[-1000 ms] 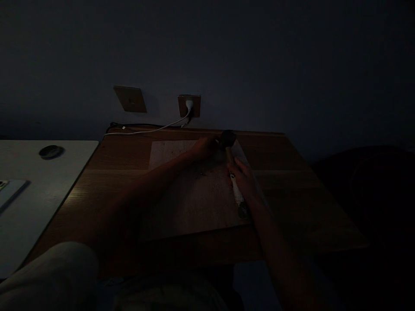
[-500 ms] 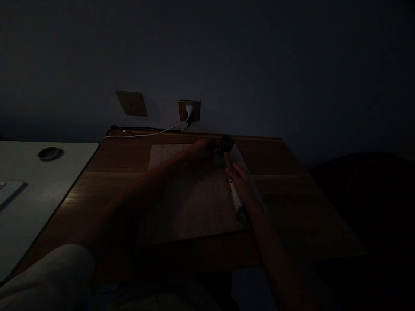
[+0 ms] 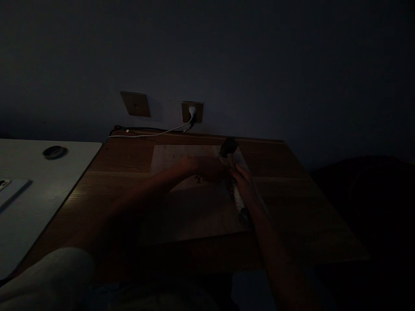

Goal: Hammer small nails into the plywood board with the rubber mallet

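In the dim light a mallet lies over the right part of a pale sheet, its dark, round head pointing to the wall. Its handle is wooden near the head and whitish lower down. My right hand is closed round the middle of that handle. Just left of it, my left hand reaches across to the handle's upper part below the head. Darkness hides its fingers, so I cannot tell whether it grips. Small dark bits rest on the sheet under my left wrist.
The sheet lies on a wooden table against the wall. A socket with a white plug and a wall plate are above. Cables run along the back edge. A white table at left holds a round dark dish and a phone.
My left hand has come nearer and to the right, from beside the mallet's head to its handle. My right hand still holds the mallet. The view has shifted slightly.
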`<move>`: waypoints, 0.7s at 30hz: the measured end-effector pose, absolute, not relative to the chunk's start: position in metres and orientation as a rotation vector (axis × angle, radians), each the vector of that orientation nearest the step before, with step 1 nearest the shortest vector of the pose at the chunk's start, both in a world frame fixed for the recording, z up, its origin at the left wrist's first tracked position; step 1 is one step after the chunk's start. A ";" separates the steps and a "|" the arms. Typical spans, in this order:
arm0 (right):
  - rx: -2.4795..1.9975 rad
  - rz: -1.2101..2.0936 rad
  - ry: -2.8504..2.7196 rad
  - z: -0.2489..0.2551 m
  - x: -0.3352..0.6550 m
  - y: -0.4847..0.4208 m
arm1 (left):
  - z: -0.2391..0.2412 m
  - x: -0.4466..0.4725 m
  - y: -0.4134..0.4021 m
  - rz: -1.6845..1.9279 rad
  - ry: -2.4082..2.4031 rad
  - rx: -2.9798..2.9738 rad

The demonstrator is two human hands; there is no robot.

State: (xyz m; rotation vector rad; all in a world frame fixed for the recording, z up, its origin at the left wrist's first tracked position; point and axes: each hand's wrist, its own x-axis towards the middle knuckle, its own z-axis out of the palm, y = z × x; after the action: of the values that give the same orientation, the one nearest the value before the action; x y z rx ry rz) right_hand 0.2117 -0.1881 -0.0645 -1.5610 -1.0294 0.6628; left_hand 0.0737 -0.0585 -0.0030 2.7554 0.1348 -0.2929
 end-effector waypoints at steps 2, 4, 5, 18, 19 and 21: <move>-1.560 0.697 -0.985 -0.063 0.209 -0.189 | -0.005 0.074 -0.053 -0.235 0.132 2.747; -1.547 0.768 -0.940 -0.060 0.206 -0.191 | -0.007 0.072 -0.040 -0.144 0.137 2.734; -1.536 0.804 -0.926 -0.059 0.204 -0.192 | -0.007 0.070 -0.032 -0.091 0.160 2.712; -1.486 0.900 -0.916 -0.054 0.202 -0.196 | -0.049 0.066 0.035 0.420 0.456 2.534; -1.486 0.897 -0.920 -0.054 0.202 -0.196 | -0.051 0.068 0.035 0.437 0.464 2.531; -1.484 0.889 -0.927 -0.052 0.201 -0.196 | -0.054 0.070 0.034 0.476 0.495 2.523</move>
State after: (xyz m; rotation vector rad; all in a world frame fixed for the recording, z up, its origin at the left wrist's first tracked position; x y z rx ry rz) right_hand 0.2015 -0.1960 -0.0521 -1.4839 -0.9273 0.8888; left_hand 0.0699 0.0344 -0.0543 2.5227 0.4948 0.4764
